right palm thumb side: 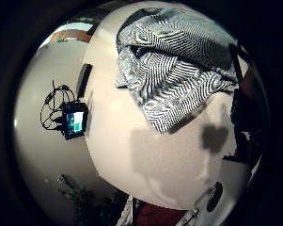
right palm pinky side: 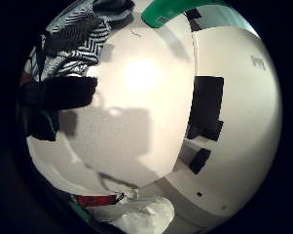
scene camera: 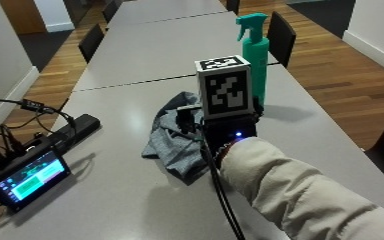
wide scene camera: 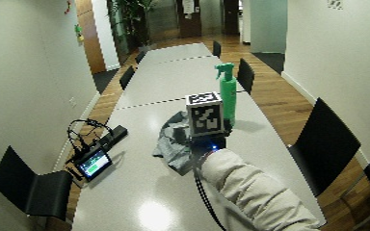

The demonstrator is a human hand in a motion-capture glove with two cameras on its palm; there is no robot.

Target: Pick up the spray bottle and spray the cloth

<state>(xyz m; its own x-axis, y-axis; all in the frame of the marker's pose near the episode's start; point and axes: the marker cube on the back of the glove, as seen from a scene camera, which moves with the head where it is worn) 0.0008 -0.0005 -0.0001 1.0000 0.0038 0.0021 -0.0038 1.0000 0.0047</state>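
Observation:
A green spray bottle (scene camera: 254,55) stands upright on the long grey table (scene camera: 112,200), just beyond my gloved right hand (scene camera: 230,129). A grey striped cloth (scene camera: 169,137) lies crumpled on the table to the left of the hand. The hand hovers over the bare tabletop between cloth and bottle and holds nothing. The little finger side palm view shows the bottle (right palm pinky side: 170,12) lying at the picture's edge, the cloth (right palm pinky side: 78,34) beside it and a black finger (right palm pinky side: 63,92) stretched out. The cloth (right palm thumb side: 174,70) fills much of the thumb side palm view. The wide outside view shows the bottle (wide scene camera: 227,94) and the cloth (wide scene camera: 172,137).
A small monitor (scene camera: 29,175) with cables and a black power strip (scene camera: 75,127) sit at the table's left edge. Black chairs (wide scene camera: 329,139) stand along the right side, another (wide scene camera: 31,187) at the near left. More tables extend behind the bottle.

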